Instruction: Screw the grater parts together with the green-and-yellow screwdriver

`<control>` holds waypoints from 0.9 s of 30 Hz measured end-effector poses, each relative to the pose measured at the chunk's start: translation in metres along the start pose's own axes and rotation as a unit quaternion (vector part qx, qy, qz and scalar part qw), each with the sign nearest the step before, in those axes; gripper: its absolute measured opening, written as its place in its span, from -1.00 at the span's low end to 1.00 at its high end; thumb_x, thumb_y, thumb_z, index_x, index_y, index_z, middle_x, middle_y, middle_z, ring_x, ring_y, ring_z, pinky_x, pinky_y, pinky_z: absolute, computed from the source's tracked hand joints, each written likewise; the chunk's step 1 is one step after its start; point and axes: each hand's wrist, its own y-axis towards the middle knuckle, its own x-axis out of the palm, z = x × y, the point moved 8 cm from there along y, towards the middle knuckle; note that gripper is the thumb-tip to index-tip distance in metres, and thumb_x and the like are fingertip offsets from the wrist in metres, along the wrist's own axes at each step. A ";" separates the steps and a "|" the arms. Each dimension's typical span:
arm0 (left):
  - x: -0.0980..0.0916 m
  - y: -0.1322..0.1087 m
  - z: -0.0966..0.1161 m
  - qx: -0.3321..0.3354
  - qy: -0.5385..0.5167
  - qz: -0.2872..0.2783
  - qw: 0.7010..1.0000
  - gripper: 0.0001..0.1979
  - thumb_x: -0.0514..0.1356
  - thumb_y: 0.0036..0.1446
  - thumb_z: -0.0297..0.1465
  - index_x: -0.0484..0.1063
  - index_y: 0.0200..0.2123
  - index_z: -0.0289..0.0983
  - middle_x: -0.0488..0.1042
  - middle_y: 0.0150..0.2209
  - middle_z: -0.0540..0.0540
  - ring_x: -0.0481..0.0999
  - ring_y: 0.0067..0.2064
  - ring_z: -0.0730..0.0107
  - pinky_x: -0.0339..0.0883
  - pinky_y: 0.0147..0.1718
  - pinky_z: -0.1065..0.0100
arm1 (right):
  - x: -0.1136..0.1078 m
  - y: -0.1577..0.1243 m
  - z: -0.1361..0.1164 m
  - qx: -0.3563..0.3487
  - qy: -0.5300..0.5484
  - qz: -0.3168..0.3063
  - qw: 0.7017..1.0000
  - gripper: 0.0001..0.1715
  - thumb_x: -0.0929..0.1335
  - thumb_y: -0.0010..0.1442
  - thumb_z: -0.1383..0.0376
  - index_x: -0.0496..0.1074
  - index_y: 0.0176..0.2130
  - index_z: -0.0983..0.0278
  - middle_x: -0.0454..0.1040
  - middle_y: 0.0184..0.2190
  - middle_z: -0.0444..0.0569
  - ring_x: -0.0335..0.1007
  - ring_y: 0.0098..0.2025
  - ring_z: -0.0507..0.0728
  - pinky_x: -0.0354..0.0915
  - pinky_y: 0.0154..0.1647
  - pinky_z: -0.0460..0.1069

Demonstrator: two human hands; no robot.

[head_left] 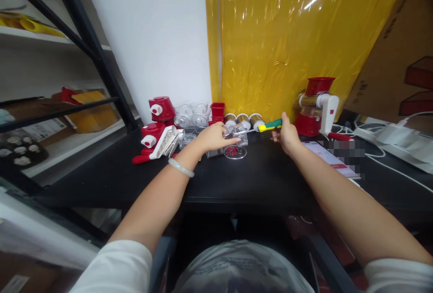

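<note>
My left hand (215, 137) is closed around a clear plastic part (241, 136), thumb along its near side. A screwdriver (270, 125) with a green and yellow handle is gripped in my right hand (288, 135), its shaft pointing left towards that part. Whether the tip touches the plastic is too small to tell. Just below the part, a round clear dish (236, 152) with small red pieces rests on the black table (230, 182). Behind my hands stand several metal grater drums (242, 120) and a red hopper (217, 111).
Red housings (161, 108), clear cups (192, 114) and white crank handles (167, 141) crowd the left side. An assembled red rotary grater (316, 108) stands at the right, near a phone (333, 160), white cables and a power strip (411, 141). Shelving (84, 40) flanks the table.
</note>
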 end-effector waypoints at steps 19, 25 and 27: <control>-0.001 0.000 0.000 0.000 -0.003 0.008 1.000 -0.45 0.22 0.04 0.17 0.38 -0.49 -0.24 0.41 -0.34 -0.13 0.44 -0.38 0.28 0.28 -0.38 0.23 | 0.014 -0.010 0.003 0.057 0.068 -0.069 0.994 -0.30 0.17 0.22 -0.34 0.00 -0.53 0.14 -0.04 -0.79 -0.31 -0.14 -0.77 -0.05 0.21 -0.70 -0.09; 0.000 0.000 -0.001 -0.006 -0.007 0.003 1.000 -0.46 0.23 0.04 0.16 0.40 -0.47 -0.23 0.40 -0.37 -0.13 0.45 -0.36 0.24 0.29 -0.36 0.22 | 0.012 -0.006 0.010 0.068 0.015 -0.074 0.995 -0.22 0.04 0.14 -0.45 0.06 -0.54 0.13 0.13 -0.78 -0.18 0.02 -0.77 0.00 0.24 -0.70 -0.05; 0.000 0.000 -0.001 -0.003 -0.003 0.006 1.000 -0.45 0.22 0.04 0.17 0.38 -0.49 -0.23 0.41 -0.35 -0.14 0.45 -0.36 0.25 0.30 -0.36 0.22 | 0.012 -0.006 0.010 0.059 0.006 -0.081 0.995 -0.22 0.05 0.13 -0.46 0.05 -0.55 0.13 0.13 -0.79 -0.18 0.01 -0.78 0.00 0.24 -0.70 -0.05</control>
